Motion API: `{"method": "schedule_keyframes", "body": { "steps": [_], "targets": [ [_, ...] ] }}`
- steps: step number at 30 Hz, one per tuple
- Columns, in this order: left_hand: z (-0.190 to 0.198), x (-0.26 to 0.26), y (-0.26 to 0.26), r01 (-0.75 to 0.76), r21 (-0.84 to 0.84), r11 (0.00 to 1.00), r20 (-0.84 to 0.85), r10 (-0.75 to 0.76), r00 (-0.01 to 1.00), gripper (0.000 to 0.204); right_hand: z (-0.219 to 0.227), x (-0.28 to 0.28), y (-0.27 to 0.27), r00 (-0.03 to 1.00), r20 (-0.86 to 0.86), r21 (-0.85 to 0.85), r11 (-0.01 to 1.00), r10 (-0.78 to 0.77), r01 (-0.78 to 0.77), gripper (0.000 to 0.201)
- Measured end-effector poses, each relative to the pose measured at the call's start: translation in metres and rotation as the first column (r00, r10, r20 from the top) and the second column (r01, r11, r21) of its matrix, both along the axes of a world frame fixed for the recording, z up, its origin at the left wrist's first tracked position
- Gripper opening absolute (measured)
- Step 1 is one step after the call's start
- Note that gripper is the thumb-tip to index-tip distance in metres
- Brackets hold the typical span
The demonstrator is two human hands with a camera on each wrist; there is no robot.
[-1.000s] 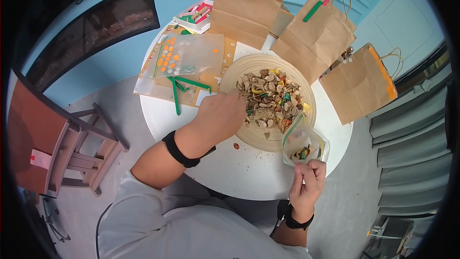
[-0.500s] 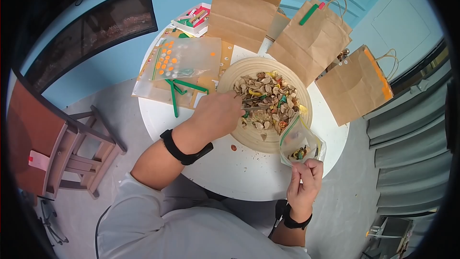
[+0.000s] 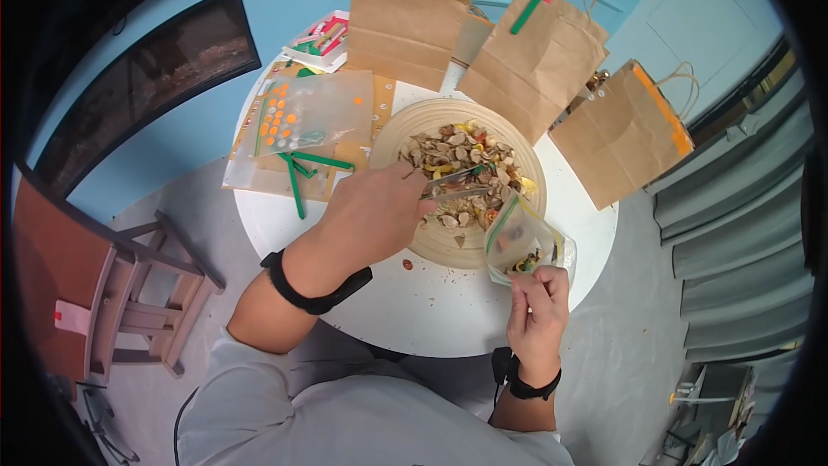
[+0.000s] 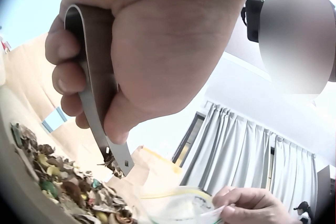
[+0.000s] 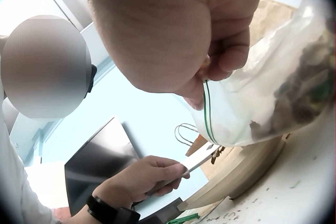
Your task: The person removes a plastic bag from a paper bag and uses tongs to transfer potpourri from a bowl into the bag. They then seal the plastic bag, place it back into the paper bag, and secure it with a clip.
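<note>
My left hand [image 3: 371, 211] grips metal tongs [image 3: 461, 194] over the round tray [image 3: 392, 134], which holds a heap of dried petals and leaves [image 3: 448, 155]. In the left wrist view the tongs [image 4: 94, 98] have brown bits [image 4: 111, 165] between their tips. My right hand [image 3: 539, 311] pinches the rim of a clear zip bag [image 3: 517, 242] at the tray's front right edge. The bag stands with its mouth apart and has some dried pieces in its bottom, also visible in the right wrist view [image 5: 299, 92].
Three brown paper bags [image 3: 405, 30] stand along the table's back and right. At the left lie a bag of orange and white dots [image 3: 328, 108], green strips [image 3: 297, 185] and a white box of clips [image 3: 319, 43]. Crumbs dot the table [image 3: 371, 311] in front.
The view has shifted, so the table sits further left. The tongs in my left hand reach over the heap towards the zip bag. My right hand keeps its pinch on the bag.
</note>
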State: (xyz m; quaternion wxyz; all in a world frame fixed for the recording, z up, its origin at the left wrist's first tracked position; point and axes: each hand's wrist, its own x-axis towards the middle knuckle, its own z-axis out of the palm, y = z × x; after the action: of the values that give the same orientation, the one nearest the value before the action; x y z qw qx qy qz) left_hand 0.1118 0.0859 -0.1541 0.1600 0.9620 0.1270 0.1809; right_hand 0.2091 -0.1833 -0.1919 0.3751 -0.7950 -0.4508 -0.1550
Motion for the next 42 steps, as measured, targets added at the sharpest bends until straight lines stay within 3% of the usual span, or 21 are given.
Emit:
{"method": "schedule_keyframes", "body": {
  "steps": [6,9,14,18,21,30,36,42],
  "targets": [
    [0.006,0.003,-0.037,0.268,-0.015,0.963,-0.016,-0.268,0.963,0.026,0.003,0.002,0.006,1.0,-0.015,0.024,1.0,-0.005,0.006,0.021],
    [0.006,0.01,-0.052,0.299,-0.021,0.954,-0.101,-0.3,0.949,0.028,0.001,0.001,0.004,1.0,-0.014,0.032,0.999,-0.001,0.002,0.022],
    [0.009,-0.009,-0.022,0.162,-0.042,0.986,-0.048,-0.164,0.985,0.031,0.001,-0.001,-0.008,0.999,-0.005,0.069,0.997,-0.033,0.033,0.02],
    [0.004,-0.031,0.038,-0.157,0.106,0.982,-0.153,0.172,0.973,0.033,-0.002,0.0,-0.013,1.0,0.006,0.095,0.995,-0.03,0.03,0.017],
    [0.005,-0.033,0.057,-0.251,0.128,0.96,-0.152,0.269,0.951,0.031,-0.005,0.0,-0.011,1.0,-0.002,0.094,0.995,-0.023,0.023,0.016],
    [0.011,-0.008,0.056,-0.148,0.09,0.985,-0.433,0.173,0.885,0.04,-0.008,-0.001,-0.012,1.0,-0.006,0.071,0.997,-0.016,0.016,0.018],
    [0.009,0.012,0.033,-0.006,0.159,0.987,-0.39,0.068,0.918,0.039,-0.006,-0.001,-0.008,1.0,-0.01,0.069,0.998,-0.004,0.005,0.018],
    [-0.014,0.021,0.025,0.025,0.158,0.987,-0.288,0.021,0.957,0.036,-0.006,0.0,-0.007,1.0,0.001,0.072,0.997,-0.004,0.004,0.018]
  ]
}}
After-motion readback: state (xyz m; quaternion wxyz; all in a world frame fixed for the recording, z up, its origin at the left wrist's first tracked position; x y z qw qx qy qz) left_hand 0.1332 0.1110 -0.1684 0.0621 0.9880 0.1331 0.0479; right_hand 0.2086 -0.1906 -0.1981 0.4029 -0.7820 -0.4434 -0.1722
